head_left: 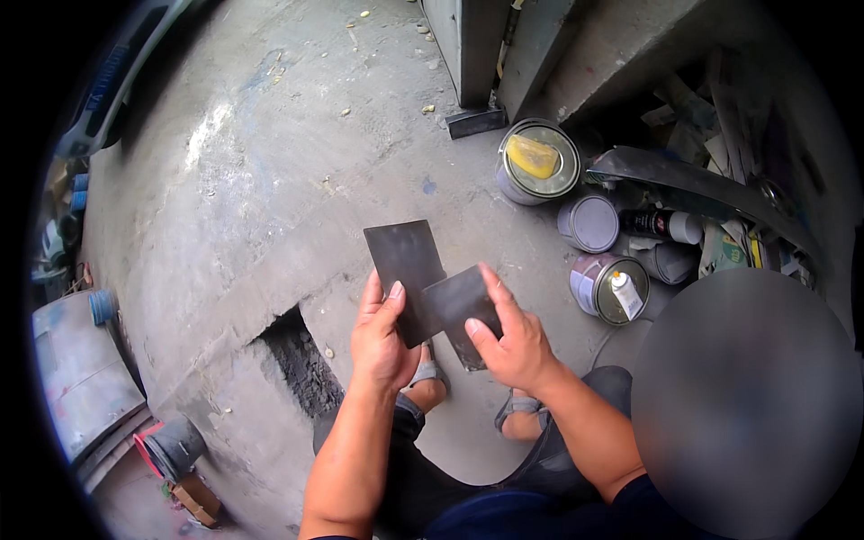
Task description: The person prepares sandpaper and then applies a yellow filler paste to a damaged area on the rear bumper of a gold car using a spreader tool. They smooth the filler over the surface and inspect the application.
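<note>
Overlap is shown in mid-air, above the rough grey floor: the left plate, dark, thin and rectangular, is partly covered by the right plate, a similar dark sheet. The left plate is pinched in the left hand, its thumb laid on the face and the fingers tucked behind; the plate's long axis is pointed away from the body, tipped leftward at the far end. The right plate is gripped in the right hand — thumb on the face, forefinger stretched along the right-hand edge — and is tilted the same way. Its far left corner is set across the left plate's right edge; whether the two are touching cannot be told. Nearer the right hand, a can is topped by a yellow block.
</note>
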`<state>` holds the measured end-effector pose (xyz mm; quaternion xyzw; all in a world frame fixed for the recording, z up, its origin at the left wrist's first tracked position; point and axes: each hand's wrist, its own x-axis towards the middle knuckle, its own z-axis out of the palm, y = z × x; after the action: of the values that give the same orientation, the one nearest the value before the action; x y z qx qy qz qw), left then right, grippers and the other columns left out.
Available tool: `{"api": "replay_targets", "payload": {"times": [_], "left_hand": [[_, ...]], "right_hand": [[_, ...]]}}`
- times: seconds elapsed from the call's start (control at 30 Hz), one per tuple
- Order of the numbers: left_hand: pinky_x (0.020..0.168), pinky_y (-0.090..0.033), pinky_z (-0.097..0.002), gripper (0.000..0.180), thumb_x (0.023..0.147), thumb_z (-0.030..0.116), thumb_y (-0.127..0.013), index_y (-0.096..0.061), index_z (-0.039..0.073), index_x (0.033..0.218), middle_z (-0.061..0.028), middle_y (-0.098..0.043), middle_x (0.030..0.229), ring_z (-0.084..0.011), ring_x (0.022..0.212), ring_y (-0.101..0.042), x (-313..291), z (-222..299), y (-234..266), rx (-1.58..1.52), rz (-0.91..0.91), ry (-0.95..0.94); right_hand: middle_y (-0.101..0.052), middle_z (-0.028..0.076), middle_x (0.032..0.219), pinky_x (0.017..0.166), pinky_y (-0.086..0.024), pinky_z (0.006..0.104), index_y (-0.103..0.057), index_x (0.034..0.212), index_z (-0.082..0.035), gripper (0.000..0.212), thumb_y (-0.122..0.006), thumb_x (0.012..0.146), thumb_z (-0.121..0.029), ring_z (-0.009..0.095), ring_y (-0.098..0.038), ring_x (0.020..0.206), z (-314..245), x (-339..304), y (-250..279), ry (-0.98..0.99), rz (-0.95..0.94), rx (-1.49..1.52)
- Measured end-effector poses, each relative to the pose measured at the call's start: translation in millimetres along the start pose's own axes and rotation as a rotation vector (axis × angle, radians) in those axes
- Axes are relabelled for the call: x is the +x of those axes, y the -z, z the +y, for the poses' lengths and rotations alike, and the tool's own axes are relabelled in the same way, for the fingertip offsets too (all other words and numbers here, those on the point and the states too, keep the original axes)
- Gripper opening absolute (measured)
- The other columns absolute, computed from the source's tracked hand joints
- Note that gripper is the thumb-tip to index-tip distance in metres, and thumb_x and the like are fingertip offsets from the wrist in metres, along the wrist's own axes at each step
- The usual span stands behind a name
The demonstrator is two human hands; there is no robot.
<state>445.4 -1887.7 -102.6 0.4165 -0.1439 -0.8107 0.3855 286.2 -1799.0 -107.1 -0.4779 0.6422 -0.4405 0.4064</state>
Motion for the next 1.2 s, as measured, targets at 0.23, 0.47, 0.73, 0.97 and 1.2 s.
{"api": "replay_targets", "payload": {"times": [0.23,0.47,0.73,0.97,1.2], "left_hand": [[0.096,-0.049,-0.0368,0.034,0.099,0.004,-0.044,-0.049,0.007,0.133,-0.0095,-0.061,0.122,-0.02,0.11,-0.06,19.5,2.2,0.0,0.026,-0.079,-0.163],[0.097,-0.048,-0.0364,0.033,0.1,0.005,-0.044,-0.048,0.005,0.133,-0.0098,-0.06,0.123,-0.0201,0.111,-0.059,17.1,0.7,-11.3,0.04,-0.106,-0.241],[0.097,-0.05,-0.0432,0.032,0.099,0.007,-0.044,-0.048,0.005,0.131,-0.0133,-0.06,0.123,-0.0279,0.111,-0.061,20.9,-3.5,-14.5,0.071,-0.082,-0.313],[0.096,-0.05,-0.0413,0.032,0.1,0.007,-0.043,-0.048,0.005,0.131,-0.0123,-0.061,0.122,-0.0256,0.11,-0.061,30.3,-9.5,-19.0,0.088,-0.09,-0.318],[0.095,-0.049,-0.0346,0.035,0.099,0.005,-0.046,-0.048,0.007,0.134,-0.0077,-0.06,0.123,-0.018,0.11,-0.059,41.4,-14.8,-23.1,0.095,-0.105,-0.261]], "right_hand": [[-0.061,0.03,0.115,0.073,-0.053,0.0407,-0.027,0.147,0.0,0.069,-0.058,0.086,-0.001,0.043,-0.066,0.088,17.6,26.4,-11.7,0.298,0.067,-0.003],[-0.055,0.031,0.126,0.09,-0.051,0.0373,-0.028,0.145,0.004,0.066,-0.058,0.086,0.001,0.04,-0.062,0.109,13.1,17.7,-9.0,0.337,0.029,-0.051],[-0.061,0.031,0.11,0.074,-0.054,0.0433,-0.028,0.147,-0.001,0.07,-0.057,0.084,0.003,0.046,-0.064,0.089,12.5,20.0,-5.3,0.452,0.1,-0.064],[-0.059,0.033,0.115,0.074,-0.054,0.0441,-0.029,0.147,0.0,0.069,-0.058,0.084,0.003,0.046,-0.064,0.092,15.1,20.1,-9.0,0.496,0.148,-0.058],[-0.055,0.035,0.122,0.083,-0.053,0.0436,-0.025,0.147,0.003,0.07,-0.058,0.085,0.0,0.047,-0.061,0.102,21.8,26.1,-1.9,0.483,0.17,-0.08]]}}
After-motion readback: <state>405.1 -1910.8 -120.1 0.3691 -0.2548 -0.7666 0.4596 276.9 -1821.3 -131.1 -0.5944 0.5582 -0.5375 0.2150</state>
